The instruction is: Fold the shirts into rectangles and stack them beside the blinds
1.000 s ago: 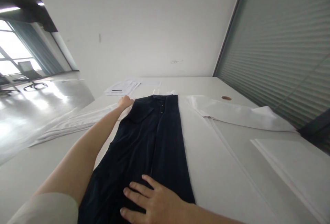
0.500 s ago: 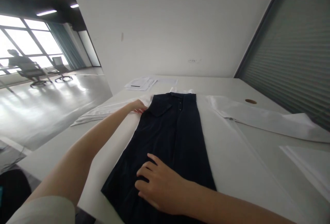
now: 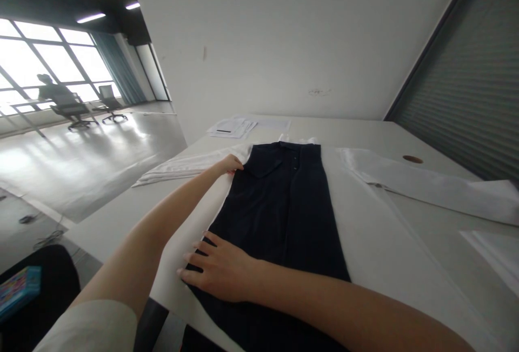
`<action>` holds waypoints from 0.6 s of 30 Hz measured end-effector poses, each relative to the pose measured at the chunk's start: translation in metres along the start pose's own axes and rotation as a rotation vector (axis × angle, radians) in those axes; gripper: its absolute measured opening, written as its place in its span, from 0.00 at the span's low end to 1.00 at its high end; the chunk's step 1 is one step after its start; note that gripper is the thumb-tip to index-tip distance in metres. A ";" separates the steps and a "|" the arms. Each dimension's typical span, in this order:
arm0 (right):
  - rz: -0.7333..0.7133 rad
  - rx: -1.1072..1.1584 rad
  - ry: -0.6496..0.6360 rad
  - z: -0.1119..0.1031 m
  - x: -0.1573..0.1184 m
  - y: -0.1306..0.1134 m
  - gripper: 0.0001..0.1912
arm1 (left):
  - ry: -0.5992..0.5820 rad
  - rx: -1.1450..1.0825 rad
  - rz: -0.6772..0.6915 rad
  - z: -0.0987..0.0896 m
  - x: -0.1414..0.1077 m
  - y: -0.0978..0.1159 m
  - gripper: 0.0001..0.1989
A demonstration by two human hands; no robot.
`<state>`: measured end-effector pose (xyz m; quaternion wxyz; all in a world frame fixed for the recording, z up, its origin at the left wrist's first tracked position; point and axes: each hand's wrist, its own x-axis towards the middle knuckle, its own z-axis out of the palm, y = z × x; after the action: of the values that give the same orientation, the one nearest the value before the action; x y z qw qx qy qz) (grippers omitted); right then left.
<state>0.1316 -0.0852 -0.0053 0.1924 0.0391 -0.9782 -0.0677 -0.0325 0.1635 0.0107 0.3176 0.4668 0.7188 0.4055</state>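
Dark navy trousers (image 3: pixel 308 211) lie lengthwise on the white table, waistband at the far end, over white cloth. My left hand (image 3: pixel 231 165) pinches their left edge just below the waistband, fingertips partly hidden. Lower down, my right hand (image 3: pixel 223 268) rests palm down on the trousers with fingers spread, the fingertips reaching past their left edge. A white sleeve-like cloth (image 3: pixel 182 167) extends left from the waist, and another white cloth piece (image 3: pixel 430 184) stretches out to the right.
Papers (image 3: pixel 233 127) lie at the table's far left. A round hole (image 3: pixel 412 159) is in the table at right. A wall stands behind. On the left are a black seat (image 3: pixel 60 281) with a colourful box (image 3: pixel 20 290), and a distant seated person (image 3: pixel 52 90).
My right hand has moved left across the trousers to their left edge, its fingers now more spread. The view has shifted slightly left. My left hand stays by the waist.
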 end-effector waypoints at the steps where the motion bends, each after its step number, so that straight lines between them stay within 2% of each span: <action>1: -0.006 0.000 -0.002 0.001 0.001 -0.001 0.15 | -0.052 0.053 -0.031 0.000 -0.001 0.002 0.12; 3: -0.008 -0.012 0.000 0.003 0.005 -0.001 0.13 | -0.150 0.162 -0.088 0.002 -0.001 0.007 0.12; 6: -0.021 -0.041 0.066 0.003 0.009 0.001 0.11 | -0.211 0.264 -0.106 0.007 0.001 0.013 0.13; 11: -0.016 -0.053 0.212 -0.006 0.008 0.007 0.12 | -0.256 0.374 -0.092 0.015 0.010 0.024 0.13; 18: 0.017 -0.069 0.407 -0.036 -0.012 0.002 0.13 | -0.284 0.501 -0.096 0.027 0.034 0.038 0.12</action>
<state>0.1569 -0.0861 0.0237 0.3879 0.0369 -0.9165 -0.0904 -0.0065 0.2120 0.0287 0.3087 0.5482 0.7663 0.1304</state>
